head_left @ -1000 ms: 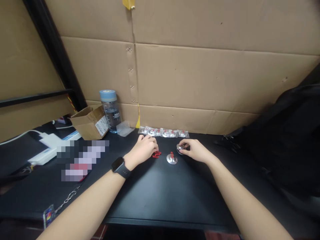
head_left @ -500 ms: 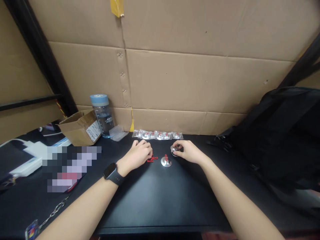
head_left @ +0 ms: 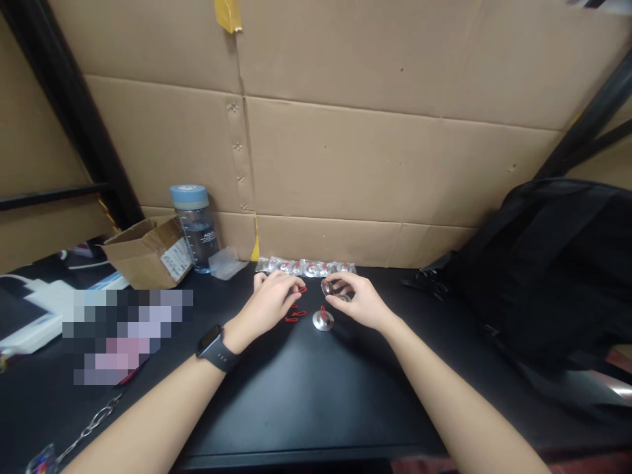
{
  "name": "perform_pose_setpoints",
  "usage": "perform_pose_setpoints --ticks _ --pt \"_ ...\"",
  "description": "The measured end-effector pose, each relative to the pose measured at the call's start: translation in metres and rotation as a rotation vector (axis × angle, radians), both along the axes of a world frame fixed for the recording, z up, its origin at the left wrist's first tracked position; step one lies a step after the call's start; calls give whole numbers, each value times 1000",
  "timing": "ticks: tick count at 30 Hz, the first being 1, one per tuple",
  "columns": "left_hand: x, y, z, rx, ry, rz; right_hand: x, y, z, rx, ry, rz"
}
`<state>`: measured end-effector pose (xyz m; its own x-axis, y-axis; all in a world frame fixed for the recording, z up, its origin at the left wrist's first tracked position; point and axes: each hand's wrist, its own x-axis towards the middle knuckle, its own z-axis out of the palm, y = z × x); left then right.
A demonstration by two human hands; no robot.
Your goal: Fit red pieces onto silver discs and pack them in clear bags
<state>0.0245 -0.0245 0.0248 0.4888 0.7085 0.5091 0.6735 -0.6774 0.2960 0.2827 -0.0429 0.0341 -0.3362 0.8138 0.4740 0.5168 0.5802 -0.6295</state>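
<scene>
My left hand, with a dark watch on its wrist, pinches a small red elastic loop between thumb and finger. A silver finger cymbal is tilted up in the fingertips of my right hand, off the table. Below those fingers part of another metal disc shows, mostly hidden. Between and in front of my hands, a finger cymbal with a red loop standing from its top lies on the table. More red loops lie beside my left hand.
Several bagged cymbals line the back of the black table. To the left stand a water bottle, an open carton, a plastic bag, a white power strip and a chain. A black backpack fills the right side.
My right hand has lifted a finger cymbal from the table and moved it left. The left hand has picked up a red loop and raised it toward the cymbal. The view has shifted slightly.
</scene>
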Motion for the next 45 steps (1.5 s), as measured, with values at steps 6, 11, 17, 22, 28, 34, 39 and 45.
perform_pose_setpoints --ticks 6,11,17,22,28,34,39,45 --pt "8 -12 7 26 -8 -15 -23 -14 -3 114 158 35" --pt "14 -21 12 64 -45 -25 -38 -25 -3 146 268 66" --pt "18 -27 12 152 -95 -2 -43 -29 -2 94 368 85" --pt "17 -29 12 212 -158 20 -42 -29 -4 62 382 94" --pt "18 -31 14 273 -215 14 -41 -29 -5 -9 423 101" --pt "19 -33 13 324 -233 29 -42 -27 -9 -167 492 127" --pt "18 -32 13 350 -170 58 -37 -23 -7 -226 385 133" --pt "21 -32 10 238 -131 67 -34 -20 -4 -1 153 105"
